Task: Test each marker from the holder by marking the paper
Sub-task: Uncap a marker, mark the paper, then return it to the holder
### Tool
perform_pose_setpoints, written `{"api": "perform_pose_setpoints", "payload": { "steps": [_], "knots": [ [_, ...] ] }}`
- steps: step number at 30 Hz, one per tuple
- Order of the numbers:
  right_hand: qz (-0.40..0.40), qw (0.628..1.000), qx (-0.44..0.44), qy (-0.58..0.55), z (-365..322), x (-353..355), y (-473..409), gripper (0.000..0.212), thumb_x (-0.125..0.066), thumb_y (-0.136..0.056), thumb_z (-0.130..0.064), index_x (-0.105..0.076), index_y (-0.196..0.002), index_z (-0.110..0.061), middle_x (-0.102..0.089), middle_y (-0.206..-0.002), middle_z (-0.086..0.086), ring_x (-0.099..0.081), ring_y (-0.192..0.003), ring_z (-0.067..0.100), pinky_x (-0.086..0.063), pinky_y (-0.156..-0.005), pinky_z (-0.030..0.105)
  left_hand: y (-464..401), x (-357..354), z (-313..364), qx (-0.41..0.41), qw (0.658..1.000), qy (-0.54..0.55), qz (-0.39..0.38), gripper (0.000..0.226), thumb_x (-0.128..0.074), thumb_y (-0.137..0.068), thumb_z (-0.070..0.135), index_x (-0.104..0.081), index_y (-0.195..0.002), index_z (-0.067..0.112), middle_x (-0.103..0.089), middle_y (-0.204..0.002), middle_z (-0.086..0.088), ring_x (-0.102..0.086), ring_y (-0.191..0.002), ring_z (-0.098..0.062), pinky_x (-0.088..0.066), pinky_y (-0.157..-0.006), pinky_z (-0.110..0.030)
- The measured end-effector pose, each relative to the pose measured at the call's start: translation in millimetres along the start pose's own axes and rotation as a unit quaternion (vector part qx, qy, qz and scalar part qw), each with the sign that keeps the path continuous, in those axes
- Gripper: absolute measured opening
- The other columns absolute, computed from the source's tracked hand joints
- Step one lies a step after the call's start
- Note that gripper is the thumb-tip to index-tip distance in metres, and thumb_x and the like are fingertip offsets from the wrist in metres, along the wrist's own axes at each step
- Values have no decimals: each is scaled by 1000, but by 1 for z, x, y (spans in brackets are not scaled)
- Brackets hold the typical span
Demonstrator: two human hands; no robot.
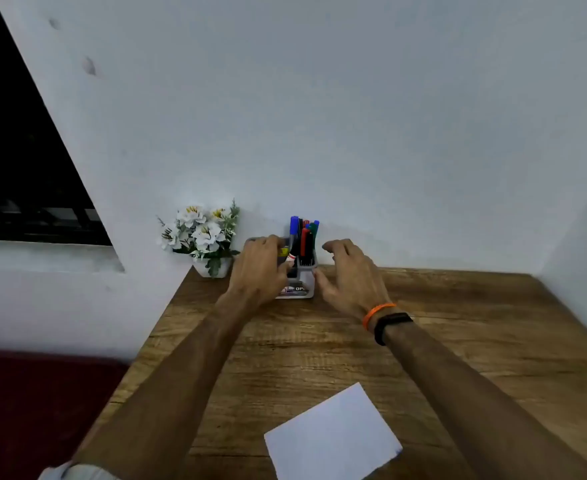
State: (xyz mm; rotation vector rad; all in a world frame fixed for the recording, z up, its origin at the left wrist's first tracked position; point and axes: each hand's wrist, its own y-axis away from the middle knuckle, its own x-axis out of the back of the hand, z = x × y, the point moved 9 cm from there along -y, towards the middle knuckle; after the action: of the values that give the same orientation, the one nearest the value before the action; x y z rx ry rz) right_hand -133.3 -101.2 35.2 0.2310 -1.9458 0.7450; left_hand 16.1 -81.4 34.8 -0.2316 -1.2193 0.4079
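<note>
We see a wooden counter pushed up against a pale wall. At its far edge, close to the wall, stands a small grey holder with a printed label on its near face. Several markers stand upright in it, with blue, red, green and black caps showing above the rim.

Our left hand is against the left side of the holder, its fingers curled around that side near the top, gripping it. Our right hand is just beside the right side of the holder, its fingers loosely bent and spread, with the thumb close to the holder's wall; we cannot tell whether it touches. It holds nothing. The right wrist carries an orange band and a black band.

A white sheet of paper lies flat on the near part of the counter, well apart from the holder, turned at an angle and cut off by the bottom edge.

Left of the holder, at the counter's far left corner, sits a small white pot of white flowers. A dark window fills the far left.
</note>
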Motion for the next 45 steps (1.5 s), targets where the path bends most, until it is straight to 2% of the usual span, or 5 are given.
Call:
{"api": "perform_pose_setpoints", "payload": {
  "steps": [18,25,29,35,45],
  "knots": [
    [104,993,-35,-47,-2,-15,11,37,-61,-89,-37,-60,-116,-12,-57,-121,5,-59,-105,23,-52,-87,37,-1,23,5,34,990,93,98,43,-66,-79,26,-58,-119,11,-71,-97,-4,-67,-89,-23,-57,-82,-40],
    [135,980,9,-145,-29,20,40,51,-71,-85,-39,-55,-125,-13,-57,-124,5,-59,-107,20,-50,-89,31,46,82,5,79,929,299,206,21,-74,-82,24,-66,-100,17,-65,-86,11,-60,-73,4,-46,-65,-11],
    [123,962,23,-244,-40,24,65,47,-77,-81,-40,-60,-118,-15,-66,-112,0,-62,-100,13,-52,-81,23,79,61,-4,136,863,464,144,17,-79,-77,22,-69,-89,13,-74,-87,-3,-72,-81,-19,-60,-78,-39],
    [63,926,13,-371,-34,17,103,21,-74,-85,-34,-73,-96,-16,-75,-80,-1,-69,-72,11,-54,-68,27,138,35,1,170,780,599,64,6,-70,-84,6,-65,-87,3,-73,-88,-15,-71,-74,-19,-58,-64,-24],
    [12,811,-70,-581,1,-1,131,18,-72,-86,-19,-73,-91,-2,-67,-70,2,-56,-57,15,-49,-53,24,163,6,20,22,892,422,-161,18,-68,-87,11,-69,-103,3,-75,-90,-13,-69,-71,-15,-56,-64,-22]
  ]
}}
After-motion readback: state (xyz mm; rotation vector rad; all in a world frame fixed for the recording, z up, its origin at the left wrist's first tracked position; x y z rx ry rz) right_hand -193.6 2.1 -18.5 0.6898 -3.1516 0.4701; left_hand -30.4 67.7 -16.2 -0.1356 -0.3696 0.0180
